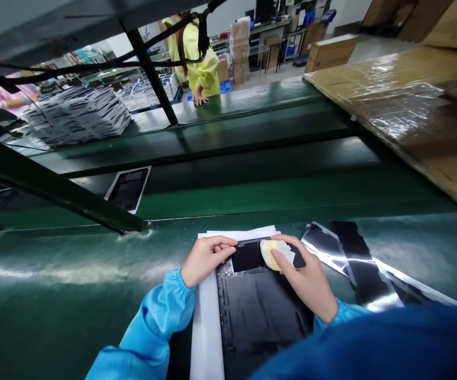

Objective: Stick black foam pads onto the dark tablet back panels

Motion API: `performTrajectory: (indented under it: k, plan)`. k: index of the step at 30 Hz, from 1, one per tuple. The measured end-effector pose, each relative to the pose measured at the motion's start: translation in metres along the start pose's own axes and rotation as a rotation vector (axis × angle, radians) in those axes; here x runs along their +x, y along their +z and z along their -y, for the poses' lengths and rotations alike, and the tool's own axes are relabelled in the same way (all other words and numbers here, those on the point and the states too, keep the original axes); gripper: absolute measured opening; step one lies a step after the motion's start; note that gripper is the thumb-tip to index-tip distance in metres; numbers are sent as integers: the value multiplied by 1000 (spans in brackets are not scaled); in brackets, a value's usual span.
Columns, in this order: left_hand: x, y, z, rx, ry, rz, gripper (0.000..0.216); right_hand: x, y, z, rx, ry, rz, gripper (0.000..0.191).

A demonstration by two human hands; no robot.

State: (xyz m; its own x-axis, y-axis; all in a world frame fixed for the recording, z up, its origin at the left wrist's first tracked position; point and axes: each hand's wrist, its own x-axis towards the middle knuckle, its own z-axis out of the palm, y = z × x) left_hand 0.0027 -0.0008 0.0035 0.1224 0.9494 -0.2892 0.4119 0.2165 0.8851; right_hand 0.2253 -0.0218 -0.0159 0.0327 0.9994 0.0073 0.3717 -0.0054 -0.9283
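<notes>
With our right hand point(311, 277) we grasp a soft, rounded, cream-and-white pad point(268, 255) against the upper end of a flat, dark rectangular panel point(262, 306), while our left hand point(206, 258) brings thumb and forefinger together at its upper left, though we cannot tell whether they pinch anything. The panel lies in front of us on smooth white paper point(207, 332) over a glossy green bench point(74, 301), a matte black patch point(246, 257) between our hands, and shiny, film-like black strips point(351, 240) overlap at the right.
</notes>
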Motion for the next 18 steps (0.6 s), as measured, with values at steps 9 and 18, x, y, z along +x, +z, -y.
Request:
performTrajectory:
  k: [9, 18]
  plan:
    - [-1, -1, 0, 13, -1, 4, 28, -2, -1, 3, -16, -2, 16, 25]
    - [0, 0, -2, 19, -14, 1, 30, 0, 0, 4, -26, 3, 20, 25]
